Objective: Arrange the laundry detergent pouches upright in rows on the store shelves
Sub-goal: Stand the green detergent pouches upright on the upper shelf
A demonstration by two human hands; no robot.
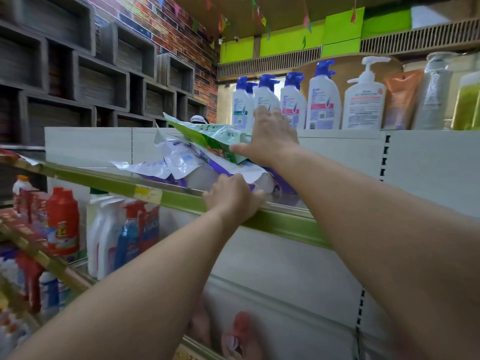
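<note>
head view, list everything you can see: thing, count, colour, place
green pouch: one, green, tilted on top of the pile
white pouches: several, white and purple, lying flat on the shelf
shelf: one, green edge, middle
pump bottles: about six, white, mostly blue pumps, top shelf
red bottle: one, red, lower shelf left
left hand: grips a white pouch at the shelf edge
right hand: holds the green pouch
</note>
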